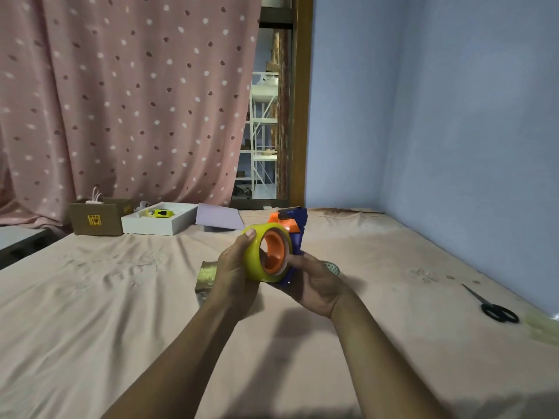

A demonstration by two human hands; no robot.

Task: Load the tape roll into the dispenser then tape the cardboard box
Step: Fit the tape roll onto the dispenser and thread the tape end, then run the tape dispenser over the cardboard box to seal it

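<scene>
From my remote seat, the far left of the bed (90, 313) shows one brown cardboard box (98, 217) standing open-topped below a pink dotted curtain (121, 95), white cables poking out of it. Just beside it on the right lies one shallow white tray (157, 226) with a single yellow item (159, 213) inside, and next to that one pale lilac sheet (218, 219) lying flat.

Nearer the middle I count one small package wrapped in shiny film (205, 281), resting on the bedcover and partly hidden behind my left wrist. My left hand (234, 272) is curled around one yellow tape roll (260, 257), thumb on its top edge, fingers wrapped under the rim. The roll sits over the orange hub of one blue-and-orange dispenser (292, 226), held up above the bedcover at the centre of the view. My right hand (314, 281) is closed on the dispenser's blue handle from below. A patterned round object (332, 267) peeks out behind that hand; I cannot tell what it is.

At the far right, one pair of black-handled scissors (491, 305) lies closed on the bedcover, well apart from both hands, near the blue wall (453, 116).
</scene>
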